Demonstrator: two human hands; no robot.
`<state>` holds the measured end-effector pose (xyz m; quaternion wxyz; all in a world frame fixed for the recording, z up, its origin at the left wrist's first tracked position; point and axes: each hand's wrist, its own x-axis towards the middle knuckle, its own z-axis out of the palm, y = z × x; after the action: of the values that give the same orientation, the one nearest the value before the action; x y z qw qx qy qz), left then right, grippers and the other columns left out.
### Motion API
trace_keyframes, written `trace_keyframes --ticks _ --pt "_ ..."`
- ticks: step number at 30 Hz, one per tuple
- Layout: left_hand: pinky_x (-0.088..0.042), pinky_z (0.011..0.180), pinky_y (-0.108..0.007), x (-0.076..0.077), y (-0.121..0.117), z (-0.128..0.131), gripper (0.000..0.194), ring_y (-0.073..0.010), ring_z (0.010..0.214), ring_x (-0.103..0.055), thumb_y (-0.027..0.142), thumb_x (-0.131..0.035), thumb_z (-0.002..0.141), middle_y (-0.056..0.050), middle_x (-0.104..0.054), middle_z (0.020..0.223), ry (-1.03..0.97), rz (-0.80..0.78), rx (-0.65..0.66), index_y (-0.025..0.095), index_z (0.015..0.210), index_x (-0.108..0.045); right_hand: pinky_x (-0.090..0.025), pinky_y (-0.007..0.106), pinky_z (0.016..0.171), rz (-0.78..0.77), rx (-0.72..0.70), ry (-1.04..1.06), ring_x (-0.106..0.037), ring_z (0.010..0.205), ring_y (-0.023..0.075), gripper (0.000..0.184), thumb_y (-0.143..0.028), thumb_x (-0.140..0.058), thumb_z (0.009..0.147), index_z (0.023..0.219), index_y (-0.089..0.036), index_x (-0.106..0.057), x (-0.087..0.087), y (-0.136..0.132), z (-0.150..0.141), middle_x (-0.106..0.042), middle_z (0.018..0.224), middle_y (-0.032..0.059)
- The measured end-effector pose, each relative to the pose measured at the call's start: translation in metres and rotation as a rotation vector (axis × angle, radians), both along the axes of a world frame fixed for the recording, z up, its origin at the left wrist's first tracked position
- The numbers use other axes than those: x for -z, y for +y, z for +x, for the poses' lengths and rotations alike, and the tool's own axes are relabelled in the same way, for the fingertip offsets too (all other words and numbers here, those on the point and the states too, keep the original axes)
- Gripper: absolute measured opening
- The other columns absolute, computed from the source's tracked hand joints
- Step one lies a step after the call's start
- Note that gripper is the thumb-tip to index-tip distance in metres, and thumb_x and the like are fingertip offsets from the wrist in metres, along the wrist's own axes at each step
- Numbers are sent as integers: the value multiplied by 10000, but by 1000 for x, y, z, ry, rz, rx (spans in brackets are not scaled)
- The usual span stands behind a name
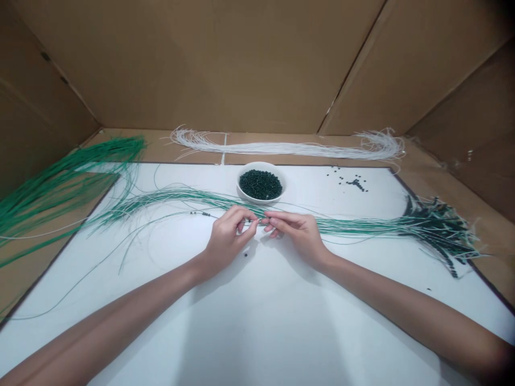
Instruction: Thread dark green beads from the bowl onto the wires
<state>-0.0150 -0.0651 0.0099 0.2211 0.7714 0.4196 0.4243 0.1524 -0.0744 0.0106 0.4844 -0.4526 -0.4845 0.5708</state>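
Observation:
Just in front of the bowl my two hands almost meet at the fingertips. My left hand (231,236) is closed in a pinch on a thin green string (171,215) that trails away to the left. A few small dark beads (206,214) sit on that string, left of the knuckles. With thumb and fingers pressed together, my right hand (300,231) pinches something too small to make out. Behind both hands stands a white bowl (262,201) filled with dark green beads (260,184). One loose bead (245,255) lies below my left hand.
A long bundle of green and white strings (354,226) runs behind my hands to beaded ends (440,230) at right. Green strands (76,171) lie at left, white strands (281,149) at the back. Loose beads (356,183) are scattered right of the bowl. Cardboard walls (225,64) enclose the board.

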Motion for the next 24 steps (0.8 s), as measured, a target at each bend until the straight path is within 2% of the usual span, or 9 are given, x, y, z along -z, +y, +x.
trace_keyframes --ticks 7,13,18,24 --pt "-377 564 -190 1 -1 0 49 -69 557 -397 187 -514 777 -9 -548 763 -1 -1 13 166 795 -554 -509 255 557 44 -15 -32 -593 623 110 203 -277 -628 681 854 -187 -684 3 0 1 -666 817 42" --pt "-379 571 -191 3 -1 -1 52 -71 562 -401 191 -506 783 -7 -548 767 7 4 22 171 795 -552 -487 251 526 8 4 -4 -592 627 127 234 -274 -653 655 865 -171 -649 2 0 0 -665 746 37" --pt "-371 570 -191 1 -1 -1 47 -74 569 -397 181 -508 779 -3 -546 748 15 15 22 171 783 -554 -465 231 492 12 22 14 -582 586 117 210 -271 -678 628 794 -164 -608 0 0 -1 -646 693 22" --pt "-369 568 -185 1 -2 -2 39 -69 564 -390 171 -512 774 1 -540 748 23 23 34 169 779 -551 -461 233 478 27 60 -61 -549 528 101 178 -281 -682 612 726 -152 -642 -3 -1 -2 -626 637 15"
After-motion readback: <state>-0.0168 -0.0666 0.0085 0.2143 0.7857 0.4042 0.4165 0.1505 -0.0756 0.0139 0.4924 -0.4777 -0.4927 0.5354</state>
